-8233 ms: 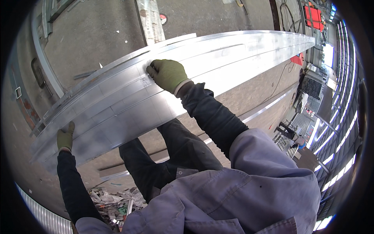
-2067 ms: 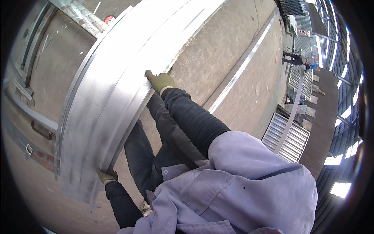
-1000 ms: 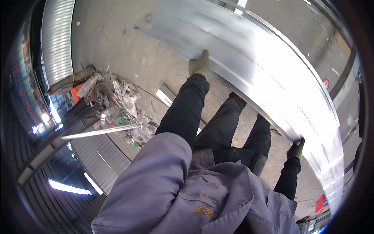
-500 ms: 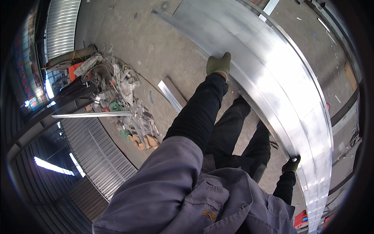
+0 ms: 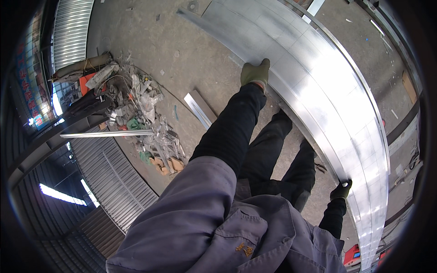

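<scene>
- Since the frame eight seconds ago, your right hand (image 5: 340, 191) has shifted from the face of the metal panel (image 5: 318, 86) to its near edge, and the panel now sweeps from the upper middle of the frame to the lower right; over the last half second almost nothing moves.
- Your left hand (image 5: 255, 73), in an olive glove, closes on the near edge at the upper middle, thumb laid over the face and fingers curled under.
- Your right hand, gloved too, pinches the same edge at the lower right, thumb on top; its fingers are hidden, so you cannot tell how tightly it holds.
- Silvery and smooth, the panel carries long lengthwise seams and faint cross lines that make a grid.
- Its middle shines almost white, the upper end dulls to cloudy grey, and a raised rim follows the far side.
- At the upper end, a narrow strip along the near edge juts past the face, over the concrete floor (image 5: 195, 68).
- Your legs (image 5: 268, 141) show just beside the near edge, between your hands.
- Left of you lies a scrap pile (image 5: 145, 100).
</scene>
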Available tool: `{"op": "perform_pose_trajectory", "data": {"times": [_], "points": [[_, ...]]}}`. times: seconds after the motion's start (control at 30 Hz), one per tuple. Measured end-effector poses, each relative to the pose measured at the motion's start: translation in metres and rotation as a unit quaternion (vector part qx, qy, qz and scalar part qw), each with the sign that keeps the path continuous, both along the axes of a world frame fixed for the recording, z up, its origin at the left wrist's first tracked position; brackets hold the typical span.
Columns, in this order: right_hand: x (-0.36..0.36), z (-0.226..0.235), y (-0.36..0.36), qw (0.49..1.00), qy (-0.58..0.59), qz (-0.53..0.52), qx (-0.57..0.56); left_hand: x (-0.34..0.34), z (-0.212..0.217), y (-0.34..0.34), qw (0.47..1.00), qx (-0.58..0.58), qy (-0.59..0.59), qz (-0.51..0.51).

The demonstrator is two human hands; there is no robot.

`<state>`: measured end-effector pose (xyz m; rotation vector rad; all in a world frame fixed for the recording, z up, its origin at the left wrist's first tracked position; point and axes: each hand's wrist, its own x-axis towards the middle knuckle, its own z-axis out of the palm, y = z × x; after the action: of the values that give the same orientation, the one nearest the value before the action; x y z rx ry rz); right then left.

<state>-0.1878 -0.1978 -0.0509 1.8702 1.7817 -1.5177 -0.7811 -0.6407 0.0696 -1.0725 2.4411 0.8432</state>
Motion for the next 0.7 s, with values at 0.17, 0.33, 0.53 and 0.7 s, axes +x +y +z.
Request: {"op": "perform_pose_trajectory", "data": {"times": [0.17, 0.33, 0.53, 0.7], "points": [[0.005, -0.006, 0.007, 0.997, 0.033, -0.058, -0.028, 0.001, 0.002, 0.004, 1.000, 0.000, -0.006, 0.002], [0.012, -0.004, 0.020, 0.998, 0.003, 0.049, 0.043, 0.000, -0.008, 0.006, 1.000, 0.017, 0.004, -0.006], [-0.004, 0.000, -0.014, 0.988, -0.054, 0.129, 0.062, 0.001, 0.005, -0.004, 1.000, -0.011, -0.007, -0.014], [0.010, -0.003, 0.014, 0.998, 0.010, 0.047, 0.041, -0.002, -0.007, 0.006, 1.000, 0.017, -0.003, -0.018]]}}
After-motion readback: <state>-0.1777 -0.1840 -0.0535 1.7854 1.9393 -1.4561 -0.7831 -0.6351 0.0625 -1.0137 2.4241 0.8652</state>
